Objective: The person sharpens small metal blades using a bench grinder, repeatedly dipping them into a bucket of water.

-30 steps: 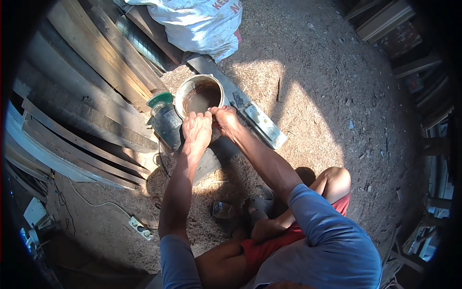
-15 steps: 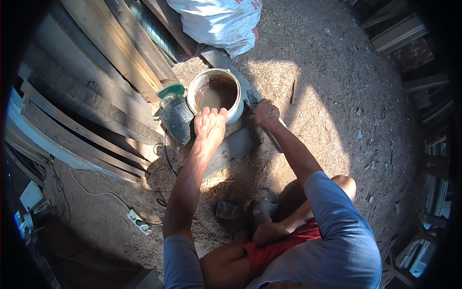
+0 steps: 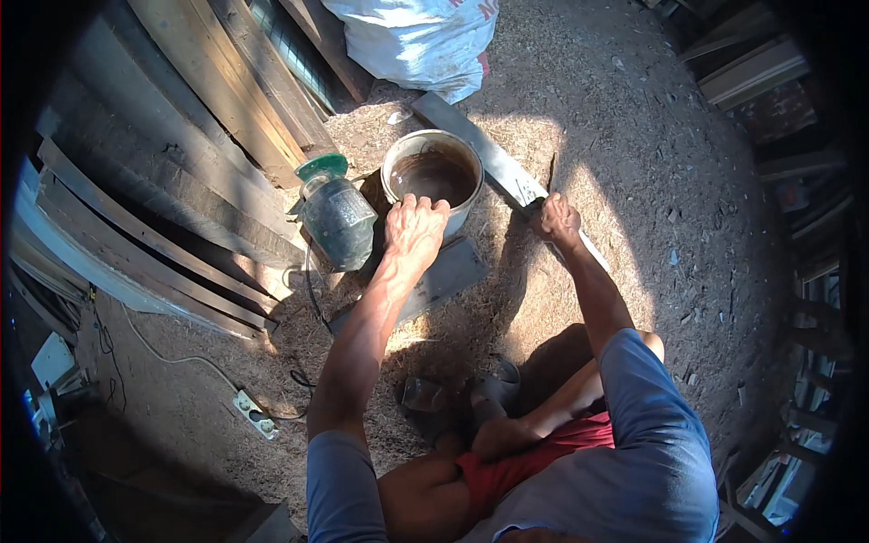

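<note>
My left hand point(image 3: 415, 226) is closed over the near rim of a round, whitish bucket point(image 3: 460, 222) with murky brownish liquid inside; its fingertips are at the inner edge. To the right, my right hand point(image 3: 557, 222) is closed on a long, flat grey bar point(image 3: 480, 143) that slants from beyond the bucket toward me. A dark part of the bar shows beside my knuckles, but its exact kind is unclear. Left of the bucket stands a rounded dark machine point(image 3: 337, 222) with a green end and a cord.
A flat grey board point(image 3: 444, 281) lies on the ground in front of the bucket. Long planks point(image 3: 226, 72) lean at the left, near a power strip point(image 3: 255, 414) with cables. A white sack point(image 3: 416, 41) stands at the far side. Stacked timber point(image 3: 756, 77) lies at the far right.
Both hands have moved to the right. The bucket has shifted right under my left hand, away from the machine, and the long bar has slid right with my right hand.
</note>
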The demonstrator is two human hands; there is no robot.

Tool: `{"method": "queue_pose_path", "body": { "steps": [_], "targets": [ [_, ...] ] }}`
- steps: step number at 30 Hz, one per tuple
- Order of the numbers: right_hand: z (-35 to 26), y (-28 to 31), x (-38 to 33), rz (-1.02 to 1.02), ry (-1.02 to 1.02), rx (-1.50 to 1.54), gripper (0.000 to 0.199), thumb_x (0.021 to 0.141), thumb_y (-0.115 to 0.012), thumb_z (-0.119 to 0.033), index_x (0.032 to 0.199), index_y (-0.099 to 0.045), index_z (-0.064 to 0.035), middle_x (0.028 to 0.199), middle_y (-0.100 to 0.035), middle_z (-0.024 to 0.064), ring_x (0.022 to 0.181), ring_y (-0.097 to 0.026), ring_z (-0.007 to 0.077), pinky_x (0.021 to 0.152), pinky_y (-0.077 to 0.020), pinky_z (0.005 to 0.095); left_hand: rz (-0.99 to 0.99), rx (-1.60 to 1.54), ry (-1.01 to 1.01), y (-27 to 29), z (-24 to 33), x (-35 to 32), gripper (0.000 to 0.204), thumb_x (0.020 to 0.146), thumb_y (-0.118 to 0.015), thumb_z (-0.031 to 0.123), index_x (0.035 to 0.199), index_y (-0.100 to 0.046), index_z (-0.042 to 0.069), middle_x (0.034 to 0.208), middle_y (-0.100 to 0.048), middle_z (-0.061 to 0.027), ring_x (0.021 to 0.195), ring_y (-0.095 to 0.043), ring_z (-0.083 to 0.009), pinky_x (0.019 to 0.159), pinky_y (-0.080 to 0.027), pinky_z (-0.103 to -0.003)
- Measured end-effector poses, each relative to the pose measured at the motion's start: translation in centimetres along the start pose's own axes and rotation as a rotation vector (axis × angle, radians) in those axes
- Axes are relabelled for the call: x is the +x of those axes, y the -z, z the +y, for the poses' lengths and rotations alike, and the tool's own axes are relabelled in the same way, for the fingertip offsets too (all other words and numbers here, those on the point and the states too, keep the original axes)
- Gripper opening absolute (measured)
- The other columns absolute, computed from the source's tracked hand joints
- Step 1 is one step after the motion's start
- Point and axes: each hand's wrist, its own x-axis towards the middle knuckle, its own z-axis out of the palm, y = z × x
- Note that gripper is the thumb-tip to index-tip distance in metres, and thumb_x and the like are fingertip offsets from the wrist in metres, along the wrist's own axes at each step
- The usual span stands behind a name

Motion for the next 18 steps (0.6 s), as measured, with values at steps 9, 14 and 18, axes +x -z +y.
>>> {"method": "queue_pose_path", "body": {
  "steps": [9,14,18],
  "targets": [
    [-0.1,0.7,-2.8,0.190,0.226,-0.116,0.047,0.075,-0.069,-0.021,0.109,-0.050,0.0054,0.092,-0.062,0.0216,0.078,-0.064,0.0349,0.071,-0.0540,0.0430,0.083,0.062,-0.064,-0.2,-2.7,1.4,0.008,0.082,-0.056,0.011,0.089,-0.060,0.009,0.084,-0.063,-0.0110,0.088,-0.062,-0.0278,0.076,-0.051,-0.040],
    [-10.3,6.6,-5.6,0.066,-0.087,0.063,0.051,0.079,-0.072,-0.040,0.093,-0.057,0.0063,0.094,-0.066,0.0243,0.085,-0.066,0.0356,0.077,-0.0521,0.0453,0.065,0.084,-0.030,-0.5,-3.9,-1.3,0.006,0.082,-0.057,0.012,0.086,-0.060,0.009,0.083,-0.064,-0.0103,0.088,-0.062,-0.0265,0.076,-0.051,-0.039],
    [-12.4,9.0,-6.9,-0.200,-0.150,0.524,0.048,0.084,-0.071,-0.040,0.085,-0.055,0.0057,0.068,-0.060,0.0160,0.064,-0.061,0.0234,0.058,-0.0478,0.0404,-0.027,0.086,-0.042,-0.1,-2.9,-1.9,0.008,0.083,-0.056,0.012,0.088,-0.061,0.008,0.086,-0.066,-0.0100,0.093,-0.062,-0.0259,0.078,-0.051,-0.037]
  ]
}}
